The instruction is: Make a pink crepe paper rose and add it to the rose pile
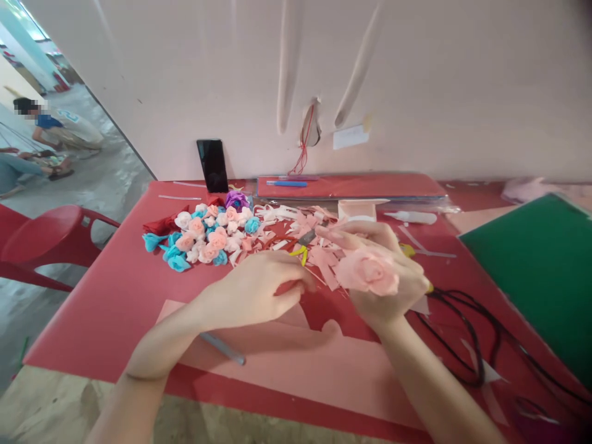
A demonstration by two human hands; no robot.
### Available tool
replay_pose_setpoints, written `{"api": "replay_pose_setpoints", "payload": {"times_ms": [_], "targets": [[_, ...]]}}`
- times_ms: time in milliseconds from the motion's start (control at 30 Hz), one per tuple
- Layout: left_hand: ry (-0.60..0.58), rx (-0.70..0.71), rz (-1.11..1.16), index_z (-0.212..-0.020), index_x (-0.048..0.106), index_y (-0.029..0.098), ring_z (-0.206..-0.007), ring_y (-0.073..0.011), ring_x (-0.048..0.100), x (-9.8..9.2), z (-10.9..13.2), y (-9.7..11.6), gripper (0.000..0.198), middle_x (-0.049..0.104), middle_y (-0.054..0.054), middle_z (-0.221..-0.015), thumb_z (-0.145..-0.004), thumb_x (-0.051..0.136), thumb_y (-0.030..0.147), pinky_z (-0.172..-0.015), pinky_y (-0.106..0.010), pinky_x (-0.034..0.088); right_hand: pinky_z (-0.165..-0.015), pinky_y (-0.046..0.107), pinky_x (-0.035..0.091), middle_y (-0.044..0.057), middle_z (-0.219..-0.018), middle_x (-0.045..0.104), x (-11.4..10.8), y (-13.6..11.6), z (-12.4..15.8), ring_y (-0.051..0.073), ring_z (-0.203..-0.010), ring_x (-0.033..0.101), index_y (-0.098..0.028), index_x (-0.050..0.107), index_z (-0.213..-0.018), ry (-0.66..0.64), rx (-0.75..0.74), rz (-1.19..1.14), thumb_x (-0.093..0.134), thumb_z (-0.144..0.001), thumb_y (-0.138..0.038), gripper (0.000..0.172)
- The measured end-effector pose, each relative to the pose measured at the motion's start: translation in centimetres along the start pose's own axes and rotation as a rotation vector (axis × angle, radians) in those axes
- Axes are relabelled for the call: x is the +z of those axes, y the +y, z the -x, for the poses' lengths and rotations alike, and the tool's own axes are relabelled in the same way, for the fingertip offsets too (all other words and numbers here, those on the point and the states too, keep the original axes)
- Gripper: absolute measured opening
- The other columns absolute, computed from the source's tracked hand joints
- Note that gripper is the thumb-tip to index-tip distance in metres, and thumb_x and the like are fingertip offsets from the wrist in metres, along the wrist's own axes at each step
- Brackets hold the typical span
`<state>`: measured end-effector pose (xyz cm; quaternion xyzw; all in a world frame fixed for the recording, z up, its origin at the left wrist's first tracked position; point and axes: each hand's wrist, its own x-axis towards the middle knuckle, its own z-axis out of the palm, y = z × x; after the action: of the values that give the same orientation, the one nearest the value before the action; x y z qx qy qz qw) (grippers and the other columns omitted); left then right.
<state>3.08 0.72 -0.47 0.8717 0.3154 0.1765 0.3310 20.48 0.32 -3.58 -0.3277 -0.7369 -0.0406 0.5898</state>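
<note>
A pale pink paper rose (369,271) rests in my right hand (388,296), whose fingers wrap behind it and point away from me. Left of it, my left hand (254,290) is bent inward with thumb and fingertips close together. What they pinch, if anything, I cannot make out; a thin pale strip lies by the fingertips. Beneath both hands spreads a sheet of pink crepe paper (314,357), with a grey pen-like stick (224,348) on it. Pink and white paper scraps (324,259) lie beyond my hands, among them a yellow-and-grey tool (303,253), partly covered.
Paper flowers (208,237) in pink, white and blue are heaped at the left. A phone (213,165) leans on the wall. Farther right are a white glue bottle (411,217), black cable (476,345) and green board (536,271). A red chair (50,237) and people are left.
</note>
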Motion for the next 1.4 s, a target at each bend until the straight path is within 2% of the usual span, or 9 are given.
{"api": "replay_pose_setpoints", "payload": {"times_ms": [133, 200, 333, 500, 600, 700, 900, 1067, 1400], "targets": [[-0.256, 0.009, -0.244, -0.077, 0.066, 0.017, -0.075, -0.0115, 0.06, 1.5, -1.3, -1.9, 0.024, 0.068, 0.001, -0.084, -0.079, 0.046, 0.004, -0.066, -0.022, 0.043, -0.063, 0.034, 0.051, 0.001, -0.077, 0.069, -0.3, -0.3, -0.5, 0.02, -0.081, 0.062, -0.028, 0.067, -0.099, -0.024, 0.047, -0.003, 0.049, -0.08, 0.003, 0.041], [-0.306, 0.023, -0.301, -0.07, 0.066, 0.016, -0.072, -0.0146, 0.06, 2.7, -1.7, -3.1, 0.023, 0.067, -0.001, -0.074, -0.078, 0.048, 0.004, -0.065, -0.026, 0.042, -0.061, 0.033, 0.05, 0.001, -0.074, 0.068, -0.5, -0.5, -0.7, 0.02, -0.079, 0.062, -0.025, 0.067, -0.086, -0.036, 0.067, -0.017, 0.048, -0.079, 0.002, 0.034], [-0.27, -0.014, -0.382, -0.066, 0.062, 0.012, -0.076, -0.0199, 0.06, 5.1, -0.8, -5.0, 0.021, 0.064, -0.006, -0.073, -0.076, 0.047, 0.002, -0.069, -0.032, 0.043, -0.059, 0.03, 0.048, 0.0, -0.063, 0.061, -0.7, -0.7, -1.0, 0.017, -0.074, 0.058, -0.021, 0.053, -0.061, -0.095, 0.095, -0.053, 0.046, -0.079, 0.003, 0.031], [-0.191, -0.096, -0.4, -0.086, 0.063, 0.013, -0.094, -0.0239, 0.057, 7.2, 1.4, -6.7, 0.01, 0.065, -0.009, -0.093, -0.079, 0.056, 0.015, -0.087, -0.04, 0.041, -0.058, 0.027, 0.048, 0.0, -0.061, 0.059, -0.8, -0.6, -1.3, 0.015, -0.073, 0.056, -0.02, 0.044, -0.055, -0.115, 0.058, -0.044, 0.048, -0.082, -0.001, 0.033], [-0.188, -0.122, -0.382, -0.085, 0.063, 0.014, -0.093, -0.0229, 0.056, 7.8, 2.0, -7.3, 0.008, 0.066, -0.007, -0.089, -0.08, 0.058, 0.017, -0.089, -0.04, 0.04, -0.06, 0.027, 0.048, 0.0, -0.06, 0.058, -0.8, -0.6, -1.4, 0.014, -0.071, 0.054, -0.02, 0.041, -0.054, -0.109, 0.06, -0.044, 0.049, -0.083, -0.002, 0.035], [-0.187, -0.133, -0.357, -0.08, 0.063, 0.015, -0.088, -0.0209, 0.056, 8.0, 2.0, -7.4, 0.005, 0.066, -0.005, -0.082, -0.08, 0.058, 0.016, -0.089, -0.038, 0.04, -0.062, 0.027, 0.048, 0.0, -0.061, 0.058, -0.6, -0.5, -1.3, 0.014, -0.071, 0.053, -0.02, 0.043, -0.056, -0.103, 0.063, -0.057, 0.051, -0.083, -0.004, 0.032], [-0.144, -0.178, -0.3, -0.103, 0.058, 0.016, -0.103, -0.0204, 0.053, 7.8, 2.0, -7.2, 0.025, 0.064, -0.006, -0.106, -0.078, 0.059, 0.014, -0.094, -0.037, 0.036, -0.069, 0.029, 0.051, -0.001, -0.063, 0.059, -0.4, -0.4, -1.2, 0.013, -0.073, 0.055, -0.021, 0.049, -0.062, -0.091, 0.048, -0.079, 0.05, -0.085, -0.006, 0.027], [-0.165, -0.179, -0.263, -0.094, 0.061, 0.018, -0.089, -0.0181, 0.056, 7.9, 1.9, -7.3, 0.015, 0.066, -0.001, -0.086, -0.08, 0.062, 0.022, -0.09, -0.036, 0.036, -0.069, 0.032, 0.053, -0.002, -0.063, 0.062, -0.6, -0.4, -1.3, 0.016, -0.074, 0.059, -0.025, 0.056, -0.066, -0.097, 0.071, -0.03, 0.049, -0.086, -0.009, 0.027], [-0.119, -0.142, -0.269, -0.076, 0.059, 0.018, -0.085, -0.0173, 0.053, 8.0, 1.9, -6.8, 0.005, 0.061, -0.001, -0.08, -0.079, 0.061, 0.014, -0.09, -0.035, 0.036, -0.068, 0.03, 0.051, -0.002, -0.058, 0.054, -0.4, -0.4, -1.2, 0.015, -0.074, 0.054, -0.022, 0.055, -0.067, -0.078, 0.086, -0.057, 0.051, -0.086, -0.01, 0.024]]}}
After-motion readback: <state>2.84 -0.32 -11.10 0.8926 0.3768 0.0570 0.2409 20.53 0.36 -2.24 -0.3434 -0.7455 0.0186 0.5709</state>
